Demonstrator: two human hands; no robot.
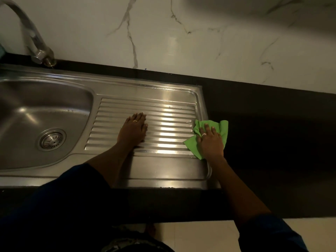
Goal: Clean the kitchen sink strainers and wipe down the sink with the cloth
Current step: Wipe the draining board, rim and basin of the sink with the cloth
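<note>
A steel sink (127,88) fills the left and middle of the head view, with a round strainer (52,139) seated in the bottom of its bowl. My left hand (133,129) lies flat, fingers together, on the ribbed drainboard (163,124) and holds nothing. My right hand (211,140) presses flat on a green cloth (222,127) at the drainboard's right edge, where steel meets the black counter. The cloth spreads out from under the palm on both sides.
A curved steel tap (34,42) stands behind the bowl at the far left. A black counter (272,133) stretches right of the sink, against a white marble wall (181,33). Light floor tiles (200,237) show below the counter's front edge.
</note>
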